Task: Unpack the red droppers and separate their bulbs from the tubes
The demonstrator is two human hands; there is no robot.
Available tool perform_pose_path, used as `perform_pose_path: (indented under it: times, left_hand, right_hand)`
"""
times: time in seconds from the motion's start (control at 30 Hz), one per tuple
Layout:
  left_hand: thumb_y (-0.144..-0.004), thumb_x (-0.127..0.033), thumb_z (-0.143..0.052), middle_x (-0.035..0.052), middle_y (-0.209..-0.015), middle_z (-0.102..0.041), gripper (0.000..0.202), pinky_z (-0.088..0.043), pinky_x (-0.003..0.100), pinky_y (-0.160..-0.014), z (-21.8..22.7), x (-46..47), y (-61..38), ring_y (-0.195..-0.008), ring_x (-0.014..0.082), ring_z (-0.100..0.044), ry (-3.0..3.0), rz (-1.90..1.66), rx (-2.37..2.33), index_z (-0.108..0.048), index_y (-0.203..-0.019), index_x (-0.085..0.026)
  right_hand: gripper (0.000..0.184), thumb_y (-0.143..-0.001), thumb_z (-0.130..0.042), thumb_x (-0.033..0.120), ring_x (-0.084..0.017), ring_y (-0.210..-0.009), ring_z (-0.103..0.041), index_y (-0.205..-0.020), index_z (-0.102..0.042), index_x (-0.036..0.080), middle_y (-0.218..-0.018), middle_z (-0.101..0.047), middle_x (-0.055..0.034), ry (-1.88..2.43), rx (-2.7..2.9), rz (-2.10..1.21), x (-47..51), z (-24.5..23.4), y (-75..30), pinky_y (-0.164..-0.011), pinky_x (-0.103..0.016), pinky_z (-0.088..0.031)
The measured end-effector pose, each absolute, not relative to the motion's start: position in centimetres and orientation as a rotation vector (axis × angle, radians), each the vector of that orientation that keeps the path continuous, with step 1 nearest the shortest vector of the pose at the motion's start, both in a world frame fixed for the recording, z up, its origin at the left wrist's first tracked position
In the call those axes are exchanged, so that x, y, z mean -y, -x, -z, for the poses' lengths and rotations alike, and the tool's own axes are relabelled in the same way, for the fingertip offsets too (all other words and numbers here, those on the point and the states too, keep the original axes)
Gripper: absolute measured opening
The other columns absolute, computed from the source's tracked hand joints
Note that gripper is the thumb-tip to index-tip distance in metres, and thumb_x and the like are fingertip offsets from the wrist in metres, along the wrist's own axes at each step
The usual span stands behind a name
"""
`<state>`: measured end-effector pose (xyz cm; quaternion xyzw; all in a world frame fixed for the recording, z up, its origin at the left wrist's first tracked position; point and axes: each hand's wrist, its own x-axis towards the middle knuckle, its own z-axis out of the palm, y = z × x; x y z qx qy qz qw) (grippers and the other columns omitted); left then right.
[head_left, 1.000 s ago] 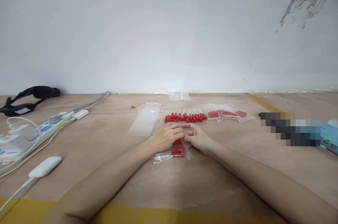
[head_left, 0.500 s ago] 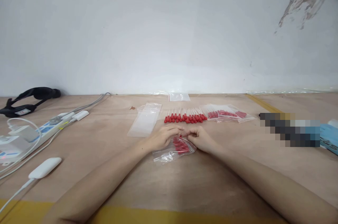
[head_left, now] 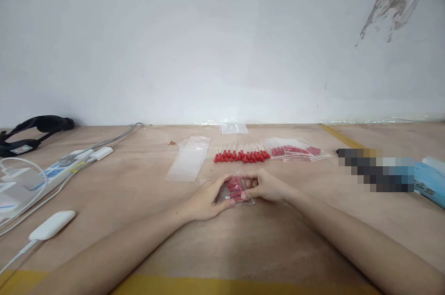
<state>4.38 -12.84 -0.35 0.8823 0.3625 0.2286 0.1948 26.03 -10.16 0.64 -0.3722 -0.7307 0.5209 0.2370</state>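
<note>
Both of my hands hold a small clear plastic bag (head_left: 235, 191) with red-tipped sticks inside, low over the brown table. My left hand (head_left: 205, 197) cups its left side, thumb and fingers curled round it. My right hand (head_left: 263, 185) pinches the bag's top and right edge. Just beyond the hands lies a row of loose red-tipped sticks (head_left: 242, 153). To the right of that row lie filled bags (head_left: 295, 151) with red contents. A stack of empty clear bags (head_left: 188, 164) lies to the left of the row.
A white power strip with plugs and cables (head_left: 52, 172) runs along the left. A white adapter (head_left: 51, 225) lies near the front left. A black strap (head_left: 33, 129) sits at the far left by the wall. A blue box (head_left: 429, 184) is at right.
My hands turned the bag from lying flat between them to being cupped from both sides; the left hand slid down to its lower left. The view shifted slightly right.
</note>
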Motion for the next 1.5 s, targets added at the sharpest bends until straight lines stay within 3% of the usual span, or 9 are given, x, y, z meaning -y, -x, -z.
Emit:
perform_pose_path:
  times: [0.13,0.27,0.47,0.57,0.67,0.8,0.97,1.2,1.5]
  left_hand:
    - [-0.078,-0.039,-0.055,0.0106,-0.128,-0.044,0.06,-0.04,0.04,-0.093,0.4,12.8,-4.4,-0.113,0.024,-0.045,-2.449,-0.67,-1.046,-0.031,-0.129,-0.02]
    - [-0.078,-0.038,-0.055,0.01,-0.126,-0.046,0.059,-0.041,0.039,-0.092,0.5,13.0,-4.3,-0.112,0.0232,-0.047,-2.431,-0.702,-1.034,-0.031,-0.129,-0.02]
    - [-0.078,-0.035,-0.055,0.0095,-0.124,-0.048,0.056,-0.041,0.039,-0.092,0.8,12.6,-4.1,-0.11,0.022,-0.048,-2.435,-0.765,-1.027,-0.032,-0.127,-0.02]
    - [-0.076,-0.036,-0.058,0.01,-0.125,-0.047,0.059,-0.04,0.039,-0.094,0.9,12.4,-3.9,-0.113,0.0226,-0.046,-2.425,-0.778,-1.012,-0.033,-0.127,-0.02]
    - [-0.075,-0.037,-0.06,0.0105,-0.124,-0.048,0.061,-0.04,0.039,-0.093,1.1,12.4,-3.8,-0.112,0.0228,-0.047,-2.393,-0.792,-0.992,-0.033,-0.127,-0.02]
    - [-0.076,-0.036,-0.06,0.0091,-0.122,-0.049,0.057,-0.041,0.038,-0.092,1.2,12.4,-3.8,-0.11,0.0215,-0.048,-2.388,-0.833,-0.984,-0.034,-0.125,-0.022]
    - [-0.075,-0.032,-0.061,0.0062,-0.117,-0.052,0.05,-0.041,0.034,-0.09,0.9,12.5,-4.0,-0.107,0.0196,-0.049,-2.463,-0.897,-0.963,-0.041,-0.121,-0.023]
    - [-0.075,-0.034,-0.061,0.007,-0.112,-0.053,0.046,-0.042,0.034,-0.087,0.5,12.5,-4.2,-0.103,0.02,-0.05,-2.49,-0.926,-0.935,-0.045,-0.116,-0.021]
    - [-0.075,-0.036,-0.061,0.006,-0.109,-0.054,0.044,-0.041,0.032,-0.086,0.7,12.3,-4.0,-0.101,0.0192,-0.051,-2.451,-0.906,-0.954,-0.047,-0.114,-0.021]
  right_hand:
    - [0.022,-0.066,-0.063,0.033,-0.011,-0.057,-0.053,-0.073,-0.065,0.013,-0.068,-0.064,-0.0023,1.15,1.869,-1.298,10.4,-0.5,-25.5,-0.053,-0.022,-0.039]
    - [0.021,-0.064,-0.064,0.033,-0.01,-0.05,-0.05,-0.058,-0.056,0.014,-0.055,-0.058,0.0008,1.275,1.824,-1.217,10.5,-0.8,-25.5,-0.048,-0.021,-0.036]
    - [0.025,-0.064,-0.066,0.037,-0.013,-0.069,-0.059,-0.066,-0.057,0.013,-0.07,-0.063,-0.0025,1.059,1.602,-1.636,10.0,-2.1,-26.5,-0.067,-0.026,-0.047]
    - [0.025,-0.059,-0.072,0.028,-0.013,-0.067,-0.061,-0.074,-0.059,0.013,-0.073,-0.063,-0.0043,1.1,1.433,-1.811,9.8,-2.0,-26.5,-0.065,-0.027,-0.05]
    - [0.029,-0.054,-0.075,0.019,-0.01,-0.06,-0.059,-0.078,-0.06,0.013,-0.074,-0.063,-0.0037,1.158,1.383,-1.76,9.7,-1.3,-26.1,-0.057,-0.022,-0.05]
    - [0.027,-0.058,-0.073,0.027,-0.009,-0.059,-0.058,-0.078,-0.062,0.013,-0.076,-0.064,-0.0041,1.139,1.498,-1.68,9.9,-0.7,-25.3,-0.051,-0.019,-0.047]
    - [0.034,-0.059,-0.071,0.034,-0.012,-0.067,-0.059,-0.085,-0.061,0.013,-0.077,-0.064,-0.0026,1.002,1.702,-1.735,10.2,-0.7,-25.3,-0.06,-0.023,-0.047]
    - [0.034,-0.052,-0.072,0.015,-0.009,-0.057,-0.053,-0.081,-0.056,0.015,-0.064,-0.059,0.0026,0.992,1.874,-1.499,10.7,-0.6,-25.1,-0.051,-0.02,-0.043]
    - [0.024,-0.064,-0.065,0.028,-0.012,-0.063,-0.056,-0.081,-0.06,0.013,-0.071,-0.062,-0.0017,0.917,1.947,-1.477,9.9,-0.7,-25.6,-0.059,-0.024,-0.044]
